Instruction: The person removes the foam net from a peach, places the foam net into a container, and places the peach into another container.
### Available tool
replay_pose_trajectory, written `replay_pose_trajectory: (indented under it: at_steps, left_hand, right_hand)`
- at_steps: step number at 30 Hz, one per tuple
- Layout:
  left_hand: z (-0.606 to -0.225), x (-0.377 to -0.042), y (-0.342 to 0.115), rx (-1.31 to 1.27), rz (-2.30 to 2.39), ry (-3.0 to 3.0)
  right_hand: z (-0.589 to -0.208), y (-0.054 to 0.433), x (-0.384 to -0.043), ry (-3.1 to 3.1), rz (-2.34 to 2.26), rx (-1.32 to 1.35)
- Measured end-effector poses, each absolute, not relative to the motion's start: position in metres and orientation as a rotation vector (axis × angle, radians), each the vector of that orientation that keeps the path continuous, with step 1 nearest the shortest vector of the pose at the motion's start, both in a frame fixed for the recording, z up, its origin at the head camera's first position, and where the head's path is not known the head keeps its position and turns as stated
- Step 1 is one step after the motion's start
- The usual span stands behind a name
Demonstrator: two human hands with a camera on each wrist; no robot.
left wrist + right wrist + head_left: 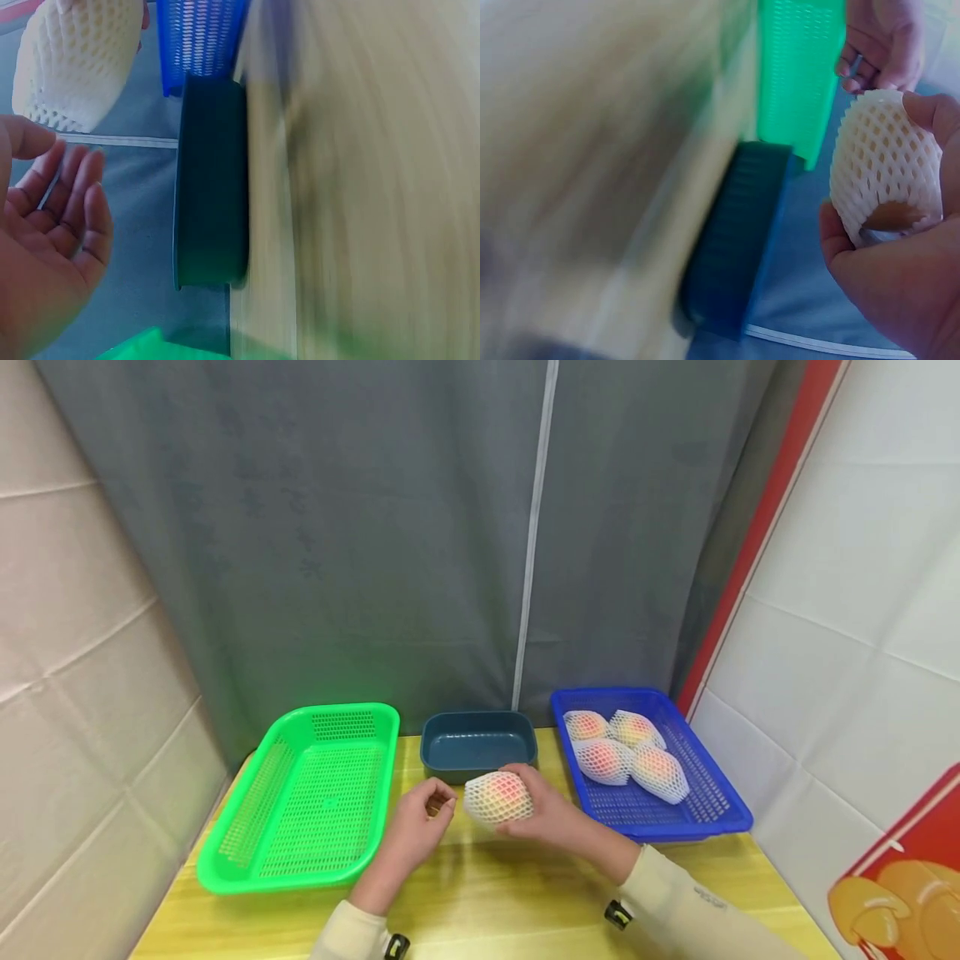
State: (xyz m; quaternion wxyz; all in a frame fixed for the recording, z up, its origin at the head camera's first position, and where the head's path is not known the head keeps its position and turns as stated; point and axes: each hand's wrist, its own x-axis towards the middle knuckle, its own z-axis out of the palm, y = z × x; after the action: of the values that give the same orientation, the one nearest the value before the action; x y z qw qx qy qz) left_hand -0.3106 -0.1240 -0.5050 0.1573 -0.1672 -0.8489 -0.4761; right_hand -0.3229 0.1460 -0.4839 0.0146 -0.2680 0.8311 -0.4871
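Note:
My right hand (545, 810) grips a red-and-yellow fruit in a white foam net (498, 798), raised above the table's middle. In the right wrist view, thumb and fingers wrap the netted fruit (889, 161), and a brownish patch shows at the net's opening. Just left of it is my left hand (418, 820), holding nothing, with its fingers loosely bent. The left wrist view has the left hand's palm (52, 240) turned up and its fingertips close to the net. Behind both hands stands a dark teal box (480, 745) with nothing visible inside.
A bright green basket (225, 860) with a perforated bottom stands at the left. At the right, a blue basket (708, 777) holds several netted fruits (603, 762). All stand on a yellow wooden table (480, 910), with a grey curtain (375, 568) behind and white walls at the sides.

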Motion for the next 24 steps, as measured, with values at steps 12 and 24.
replay_pose_trajectory:
  at_steps: [12, 24]
  left_hand:
    - [-0.489, -0.304, -0.122, -0.622, -1.922, -2.188]
    - [-0.482, -0.301, -0.125, -1.003, -1.865, -2.024]
  right_hand:
    - [-0.456, 0.148, -0.312, 2.486, -1.49, -0.949]
    - [-0.448, 0.147, -0.307, 2.451, -1.497, -0.977]
